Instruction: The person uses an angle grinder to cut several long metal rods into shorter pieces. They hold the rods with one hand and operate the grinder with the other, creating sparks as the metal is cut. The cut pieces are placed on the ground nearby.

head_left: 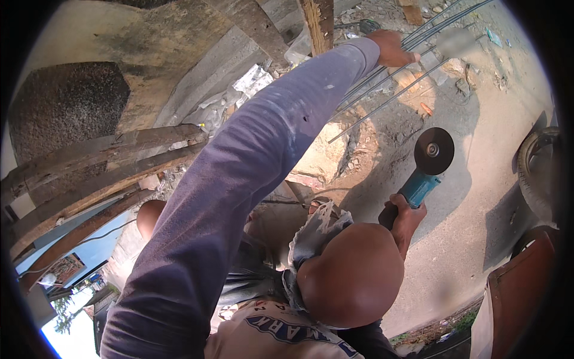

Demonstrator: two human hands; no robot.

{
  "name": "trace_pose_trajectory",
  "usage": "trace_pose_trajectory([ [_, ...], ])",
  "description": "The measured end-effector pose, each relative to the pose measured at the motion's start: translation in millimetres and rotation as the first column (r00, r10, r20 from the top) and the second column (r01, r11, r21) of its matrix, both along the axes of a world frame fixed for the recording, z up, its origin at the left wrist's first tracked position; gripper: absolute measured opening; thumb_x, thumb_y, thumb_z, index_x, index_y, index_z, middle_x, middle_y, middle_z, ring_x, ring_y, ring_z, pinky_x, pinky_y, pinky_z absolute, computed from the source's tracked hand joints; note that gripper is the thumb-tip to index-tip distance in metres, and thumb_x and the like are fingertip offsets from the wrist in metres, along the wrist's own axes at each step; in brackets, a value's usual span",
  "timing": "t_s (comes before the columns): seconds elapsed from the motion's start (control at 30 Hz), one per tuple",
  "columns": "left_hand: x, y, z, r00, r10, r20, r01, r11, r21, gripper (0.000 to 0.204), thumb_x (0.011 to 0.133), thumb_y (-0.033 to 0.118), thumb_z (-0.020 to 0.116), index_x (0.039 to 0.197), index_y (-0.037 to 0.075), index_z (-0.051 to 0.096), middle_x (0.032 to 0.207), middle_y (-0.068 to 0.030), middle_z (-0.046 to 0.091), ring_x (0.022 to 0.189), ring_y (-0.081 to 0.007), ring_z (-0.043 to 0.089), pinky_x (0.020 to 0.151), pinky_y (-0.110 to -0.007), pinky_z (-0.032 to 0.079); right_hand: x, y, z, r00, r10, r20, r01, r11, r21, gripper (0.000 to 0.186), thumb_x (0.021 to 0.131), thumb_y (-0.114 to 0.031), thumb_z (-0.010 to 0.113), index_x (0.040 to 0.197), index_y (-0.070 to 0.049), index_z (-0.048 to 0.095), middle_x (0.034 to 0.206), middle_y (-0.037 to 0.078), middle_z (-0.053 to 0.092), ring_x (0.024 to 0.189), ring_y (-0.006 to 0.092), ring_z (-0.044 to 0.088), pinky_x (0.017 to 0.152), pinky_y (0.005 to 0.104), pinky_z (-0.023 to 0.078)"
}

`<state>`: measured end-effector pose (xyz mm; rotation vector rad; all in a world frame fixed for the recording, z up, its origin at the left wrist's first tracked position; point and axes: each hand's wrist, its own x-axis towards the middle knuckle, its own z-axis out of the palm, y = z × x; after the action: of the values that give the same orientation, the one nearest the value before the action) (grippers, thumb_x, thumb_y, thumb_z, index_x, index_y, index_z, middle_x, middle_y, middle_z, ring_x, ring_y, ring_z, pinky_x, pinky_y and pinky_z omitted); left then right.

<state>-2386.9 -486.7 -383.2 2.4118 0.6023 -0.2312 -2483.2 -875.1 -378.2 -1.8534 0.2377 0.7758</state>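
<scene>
My left arm, in a purple sleeve, stretches across to the far side. There my left hand (391,49) closes on the steel rods (382,82), several thin bars lying slantwise above the rubble. Fingers and sleeve hide part of the bars. Low on the right, my right hand (409,215) wraps round the body of a teal angle grinder (421,188). Its dark cutting disc (434,151) points away from me, apart from the rods. Whether the disc spins I cannot tell. My bare knee (353,275) is bent beside the right hand.
A broken concrete block (323,157) lies under the rods among rubble. Wooden beams (95,146) and a post (317,24) stand on the left and far side. A tyre (538,173) lies at the right, near a reddish-brown panel (520,293).
</scene>
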Motion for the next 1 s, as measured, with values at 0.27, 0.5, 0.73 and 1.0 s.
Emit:
trace_pose_trajectory([
  [0.27,-367.4,9.2,101.4,0.892,-0.152,-0.425,0.039,0.964,-0.264,0.076,0.108,0.057,0.067,0.156,-0.001,0.059,0.14,-0.0239,0.073,0.126,-0.0376,0.074,0.11,-0.047,0.058,-12.8,-2.1,-2.8,0.998,-0.054,0.039,0.058,0.994,-0.089,0.028,0.073,-0.015,0.079,0.093,0.002,0.068,0.077,0.015,0.071,0.066,0.0253,0.067,0.064,0.0373,0.054],
  [0.5,-519.0,7.1,17.2,0.777,-0.067,-0.625,-0.11,0.964,-0.241,0.102,0.093,0.066,0.081,0.162,-0.003,0.05,0.156,-0.0274,0.062,0.145,-0.0402,0.061,0.121,-0.046,0.049,-50.4,0.1,19.0,0.999,-0.038,0.028,0.04,0.997,-0.059,0.029,0.072,-0.015,0.079,0.094,0.0,0.068,0.077,0.016,0.071,0.061,0.0288,0.067,0.059,0.0405,0.058],
  [0.73,-513.4,-61.6,-133.8,0.886,0.324,-0.333,-0.425,0.855,-0.297,0.086,0.087,0.052,0.09,0.152,0.004,0.061,0.133,-0.0236,0.076,0.123,-0.0381,0.074,0.108,-0.046,0.057,-96.4,-31.8,26.2,0.961,-0.231,0.15,0.238,0.971,-0.032,0.026,0.072,-0.014,0.08,0.092,-0.001,0.068,0.077,0.014,0.071,0.061,0.0265,0.066,0.058,0.0411,0.057],
  [1.0,-506.6,-95.5,-109.7,0.966,0.258,-0.005,-0.252,0.937,-0.241,0.043,0.101,0.042,0.073,0.118,0.003,0.071,0.11,-0.0281,0.077,0.111,-0.052,0.071,0.096,-0.06,0.056,-103.9,-31.7,54.5,0.903,-0.278,0.328,0.261,0.96,0.098,0.023,0.072,-0.014,0.08,0.087,-0.001,0.069,0.076,0.01,0.07,0.06,0.0232,0.064,0.059,0.0385,0.054],
])
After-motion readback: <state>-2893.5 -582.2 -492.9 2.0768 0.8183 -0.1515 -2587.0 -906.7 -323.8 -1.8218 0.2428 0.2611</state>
